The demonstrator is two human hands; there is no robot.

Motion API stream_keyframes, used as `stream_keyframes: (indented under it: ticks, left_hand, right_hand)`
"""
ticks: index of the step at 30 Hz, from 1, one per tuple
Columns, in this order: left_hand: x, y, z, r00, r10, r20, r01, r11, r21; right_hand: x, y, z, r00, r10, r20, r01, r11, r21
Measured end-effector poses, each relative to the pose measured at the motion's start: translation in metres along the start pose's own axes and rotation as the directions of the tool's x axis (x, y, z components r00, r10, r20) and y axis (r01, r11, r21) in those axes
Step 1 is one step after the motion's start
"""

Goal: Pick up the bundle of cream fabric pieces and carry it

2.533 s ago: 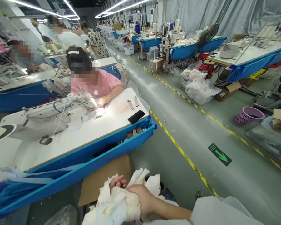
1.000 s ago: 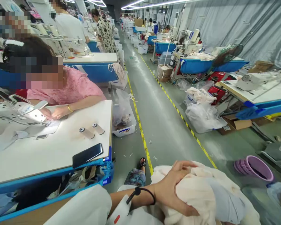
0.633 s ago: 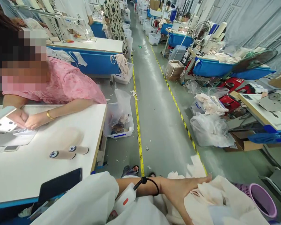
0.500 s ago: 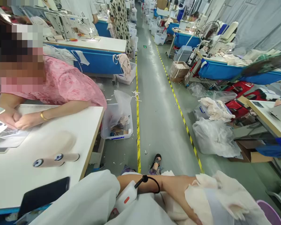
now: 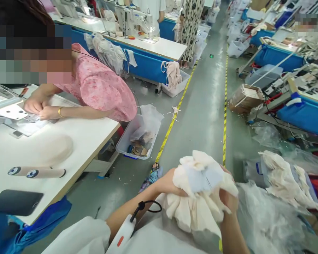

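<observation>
Low in the view, above the grey-green aisle floor (image 5: 201, 116), both hands clamp a bunched bundle of cream fabric pieces (image 5: 198, 192): the left hand (image 5: 167, 183) grips its near side, and the right hand (image 5: 229, 199) closes on the far side, fingers largely buried in cloth. The bundle is gathered and lifted, not yet set down anywhere. Clear plastic bags of similar cream pieces (image 5: 281, 183) lie just to the right. A seated co-worker in a pink blouse (image 5: 100, 88) sews at the white table (image 5: 76, 141).

White table (image 5: 90, 135): two thread cones (image 5: 37, 172), dark phone (image 5: 14, 202), sewing machine (image 5: 5, 109).
</observation>
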State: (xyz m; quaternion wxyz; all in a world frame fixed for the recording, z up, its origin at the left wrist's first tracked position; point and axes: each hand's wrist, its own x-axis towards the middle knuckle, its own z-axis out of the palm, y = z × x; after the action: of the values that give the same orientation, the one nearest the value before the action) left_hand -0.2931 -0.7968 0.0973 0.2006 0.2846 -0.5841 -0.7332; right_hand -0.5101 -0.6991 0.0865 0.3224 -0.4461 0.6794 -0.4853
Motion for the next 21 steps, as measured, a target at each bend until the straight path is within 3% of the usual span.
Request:
stream_keyframes:
  ticks: [2, 6, 11, 14, 17, 19, 21]
  left_hand:
    - [0.021, -0.011, -0.027, 0.992, -0.017, -0.128, 0.008, 0.997, -0.07]
    - [0.063, -0.019, -0.092, 0.971, -0.056, -0.234, 0.027, 0.992, -0.123]
    - [0.098, -0.015, -0.157, 0.976, -0.142, -0.164, 0.158, 0.984, 0.087]
    - [0.102, -0.016, -0.177, 0.964, -0.173, -0.204, 0.191, 0.979, 0.07]
    - [0.099, -0.021, -0.19, 0.928, -0.246, -0.28, 0.257, 0.966, 0.003]
    - [0.096, -0.028, -0.196, 0.888, -0.301, -0.348, 0.3, 0.952, -0.058]
    - [0.096, -0.041, -0.197, 0.812, -0.361, -0.459, 0.345, 0.931, -0.123]
  right_hand:
    - [0.047, 0.008, 0.011, 0.997, 0.013, -0.079, -0.005, 0.994, 0.109]
    - [0.135, 0.022, 0.051, 0.99, 0.141, 0.005, -0.14, 0.973, 0.182]
    - [0.235, 0.039, 0.097, 0.957, 0.17, 0.237, -0.18, 0.984, 0.019]
    - [0.296, 0.053, 0.134, 0.918, 0.184, 0.351, -0.163, 0.983, -0.089]
    - [0.359, 0.071, 0.186, 0.876, 0.165, 0.454, -0.111, 0.984, -0.143]
    - [0.403, 0.085, 0.23, 0.829, 0.149, 0.539, -0.061, 0.982, -0.177]
    - [0.441, 0.102, 0.278, 0.765, 0.148, 0.627, -0.016, 0.977, -0.211]
